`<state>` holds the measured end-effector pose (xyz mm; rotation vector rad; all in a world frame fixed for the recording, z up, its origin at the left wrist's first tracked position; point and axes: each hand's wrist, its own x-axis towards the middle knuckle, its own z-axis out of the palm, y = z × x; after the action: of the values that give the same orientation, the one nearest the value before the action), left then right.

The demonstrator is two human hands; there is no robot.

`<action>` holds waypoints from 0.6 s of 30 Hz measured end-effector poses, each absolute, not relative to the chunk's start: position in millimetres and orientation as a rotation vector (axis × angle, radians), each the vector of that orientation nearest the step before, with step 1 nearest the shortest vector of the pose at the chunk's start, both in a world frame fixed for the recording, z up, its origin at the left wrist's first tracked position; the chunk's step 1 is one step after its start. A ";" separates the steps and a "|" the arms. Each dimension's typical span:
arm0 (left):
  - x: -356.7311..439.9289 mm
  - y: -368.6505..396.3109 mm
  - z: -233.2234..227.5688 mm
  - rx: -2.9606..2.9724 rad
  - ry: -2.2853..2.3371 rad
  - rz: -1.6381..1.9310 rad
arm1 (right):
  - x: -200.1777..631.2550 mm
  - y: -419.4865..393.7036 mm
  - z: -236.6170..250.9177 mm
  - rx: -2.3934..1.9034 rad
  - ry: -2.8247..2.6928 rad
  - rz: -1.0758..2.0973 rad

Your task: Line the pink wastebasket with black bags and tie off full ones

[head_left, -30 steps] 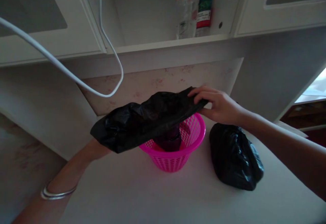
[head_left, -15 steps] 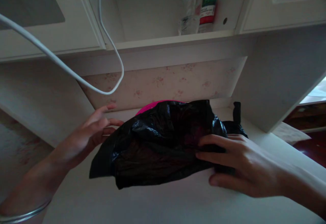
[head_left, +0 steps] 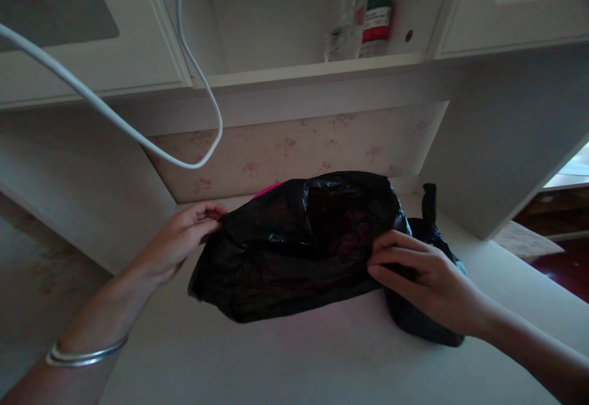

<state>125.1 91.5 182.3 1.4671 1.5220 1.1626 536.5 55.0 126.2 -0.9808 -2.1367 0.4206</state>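
A black plastic bag (head_left: 276, 264) spreads over a pink object (head_left: 271, 189), of which only a sliver shows behind the bag's far edge. What kind of thing the pink object is, I cannot tell. My left hand (head_left: 186, 233) pinches the bag's left far edge between thumb and fingers. On the other side, my right hand (head_left: 414, 267) pinches the bag's rim, thumb and fingers together. Between the hands the bag's mouth gapes, with a dim pinkish tone inside. Partly behind my right hand sits a second black bag (head_left: 427, 319) with a strap-like end sticking up.
White cable (head_left: 115, 118) hangs in a loop at the upper left. Overhead, a cabinet shelf (head_left: 313, 72) holds a clear plastic bottle (head_left: 345, 18) and a green-and-red can (head_left: 380, 12). Side panels (head_left: 497, 135) flank the white desk surface (head_left: 276, 368); flowered wallpaper (head_left: 294, 147) is behind.
My left hand has closed from spread fingers onto the bag's edge. My right hand's fingers have drawn together on the rim. The bag's mouth is wider, and more of the second bag shows.
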 end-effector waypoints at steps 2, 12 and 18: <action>119.6 106.7 175.5 1.343 1.526 1.197 | 538.6 58.7 124.9 -1.009 -1.991 0.475; 135.4 153.1 148.7 1.221 1.381 1.194 | 549.9 62.2 102.2 -1.173 -1.642 1.033; 160.5 151.7 149.0 1.203 1.284 1.228 | 538.6 70.9 109.0 -1.141 -1.250 1.237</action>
<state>160.5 151.7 149.0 1.2033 1.2837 1.2284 538.6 70.9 109.0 -1.1415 -1.2501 1.2368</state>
